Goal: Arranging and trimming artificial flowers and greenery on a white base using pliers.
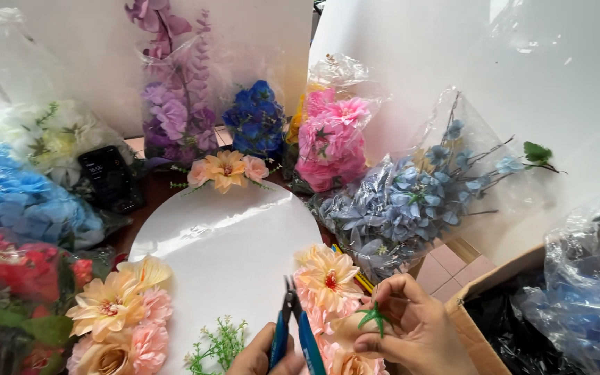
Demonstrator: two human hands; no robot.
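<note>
My left hand (262,357) sits at the bottom edge, holding blue-handled pliers (292,333) that point up over the white round board (223,243). My right hand (411,326) pinches a small green plastic sprig (373,318) between thumb and fingers, right beside a peach and pink flower cluster (328,281) lying on the board's right rim. Another peach and pink cluster (123,316) lies at the board's left rim, and a third (227,169) at its top. A green leafy sprig (220,344) lies on the board near my left hand.
Bagged artificial flowers ring the board: white (50,135), light blue (26,201), red (8,292), purple (175,111), dark blue (255,121), pink (331,139) and grey-blue (411,198). A black phone (110,179) lies at the left. A cardboard box (484,305) with plastic bags is at the right.
</note>
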